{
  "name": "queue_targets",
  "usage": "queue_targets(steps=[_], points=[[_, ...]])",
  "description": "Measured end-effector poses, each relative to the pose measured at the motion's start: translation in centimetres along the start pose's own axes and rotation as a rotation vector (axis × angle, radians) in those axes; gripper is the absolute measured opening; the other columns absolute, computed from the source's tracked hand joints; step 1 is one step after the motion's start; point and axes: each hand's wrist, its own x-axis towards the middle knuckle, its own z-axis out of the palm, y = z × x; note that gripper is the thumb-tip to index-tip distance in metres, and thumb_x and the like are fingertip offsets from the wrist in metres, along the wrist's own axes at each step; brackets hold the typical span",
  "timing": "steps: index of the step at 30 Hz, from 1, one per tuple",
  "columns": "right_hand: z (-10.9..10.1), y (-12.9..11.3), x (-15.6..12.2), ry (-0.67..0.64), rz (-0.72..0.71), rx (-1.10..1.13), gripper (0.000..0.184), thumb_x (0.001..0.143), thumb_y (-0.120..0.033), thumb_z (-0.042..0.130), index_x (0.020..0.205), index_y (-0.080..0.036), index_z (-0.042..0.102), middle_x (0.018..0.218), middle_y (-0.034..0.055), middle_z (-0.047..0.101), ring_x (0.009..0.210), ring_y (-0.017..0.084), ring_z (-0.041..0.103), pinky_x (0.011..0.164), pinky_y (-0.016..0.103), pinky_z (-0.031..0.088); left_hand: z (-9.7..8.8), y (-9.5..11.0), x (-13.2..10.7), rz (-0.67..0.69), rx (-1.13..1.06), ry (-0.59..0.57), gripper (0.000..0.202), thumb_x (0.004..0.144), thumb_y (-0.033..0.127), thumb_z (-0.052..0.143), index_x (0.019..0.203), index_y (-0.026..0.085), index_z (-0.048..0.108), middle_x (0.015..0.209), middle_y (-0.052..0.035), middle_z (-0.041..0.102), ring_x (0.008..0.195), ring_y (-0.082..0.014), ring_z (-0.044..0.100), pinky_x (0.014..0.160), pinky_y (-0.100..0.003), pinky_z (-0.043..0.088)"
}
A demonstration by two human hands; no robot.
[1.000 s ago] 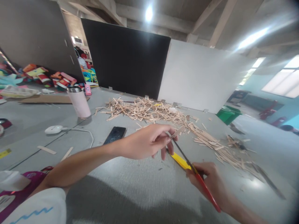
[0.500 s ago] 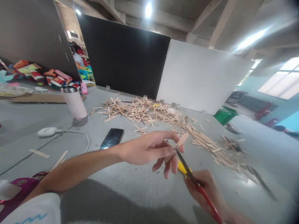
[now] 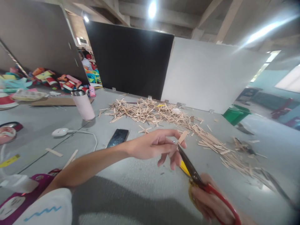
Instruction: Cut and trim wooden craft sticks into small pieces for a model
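My left hand (image 3: 154,146) pinches a short wooden craft stick (image 3: 182,137) between thumb and fingers, above the grey table (image 3: 131,193). My right hand (image 3: 208,203) grips red-handled scissors (image 3: 199,182) at the lower right. The dark scissor blades point up and left and meet the stick just below my left fingertips. A yellow strip (image 3: 184,168) lies on the table under the blades. A long heap of wooden sticks (image 3: 164,115) spreads across the table beyond my hands.
A black phone (image 3: 117,137) lies left of my left hand. A white puck with a cable (image 3: 60,132) and a pink tumbler (image 3: 82,104) stand further left. Loose sticks (image 3: 54,152) lie nearby. Black and white boards (image 3: 131,59) stand behind the table. A green bin (image 3: 235,114) is at the right.
The view has tilted. The scissors and my right hand have dropped toward the lower right, while my left hand keeps the stick at the blades.
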Motion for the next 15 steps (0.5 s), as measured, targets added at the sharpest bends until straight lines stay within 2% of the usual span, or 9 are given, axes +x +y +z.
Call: queue_targets(steps=[3,6,11,13,15], points=[[-0.2,0.6,0.1,-0.021,0.025,0.087,0.054,0.103,-0.068,0.05,0.072,-0.024,0.046,0.041,-0.0068,0.045,0.035,0.009,0.038,0.042,0.024,0.03,-0.1,0.0,0.0,-0.012,0.126,0.073,0.016,0.112,0.029,0.046,0.12,0.018,0.056,0.097,-0.0124,0.076,0.084,-0.0182,0.077,0.055,-0.021,0.053],[-0.7,0.6,0.4,0.068,0.076,0.118,0.049,0.098,-0.069,0.06,0.081,-0.024,0.047,0.048,-0.0079,0.05,0.039,0.01,0.043,0.043,0.023,0.033,0.0,0.1,0.0,-0.06,0.171,0.098,0.015,0.112,0.026,0.043,0.12,0.019,0.054,0.097,-0.0118,0.076,0.081,-0.0178,0.076,0.054,-0.022,0.054],[-1.0,0.1,1.1,0.197,0.058,0.127,0.053,0.09,-0.072,0.068,0.076,-0.023,0.051,0.054,-0.0078,0.048,0.047,0.011,0.043,0.058,0.031,0.054,0.7,0.7,-0.1,-0.082,0.202,0.147,0.019,0.112,0.023,0.042,0.126,0.017,0.054,0.095,-0.0105,0.076,0.074,-0.0166,0.076,0.052,-0.02,0.055],[-1.1,0.1,1.4,0.258,0.044,0.106,0.055,0.087,-0.074,0.069,0.078,-0.022,0.054,0.054,-0.007,0.05,0.047,0.011,0.042,0.057,0.032,0.053,1.0,1.0,-0.2,-0.103,0.215,0.171,0.022,0.112,0.023,0.043,0.129,0.017,0.054,0.095,-0.0106,0.076,0.072,-0.0156,0.075,0.051,-0.019,0.054],[-1.2,-0.2,1.6,0.307,0.042,0.053,0.056,0.085,-0.075,0.07,0.079,-0.021,0.057,0.056,-0.0049,0.054,0.047,0.011,0.042,0.051,0.029,0.047,1.2,1.4,-0.4,-0.129,0.233,0.206,0.023,0.112,0.024,0.044,0.129,0.016,0.055,0.095,-0.01,0.075,0.07,-0.0151,0.075,0.048,-0.018,0.053]])
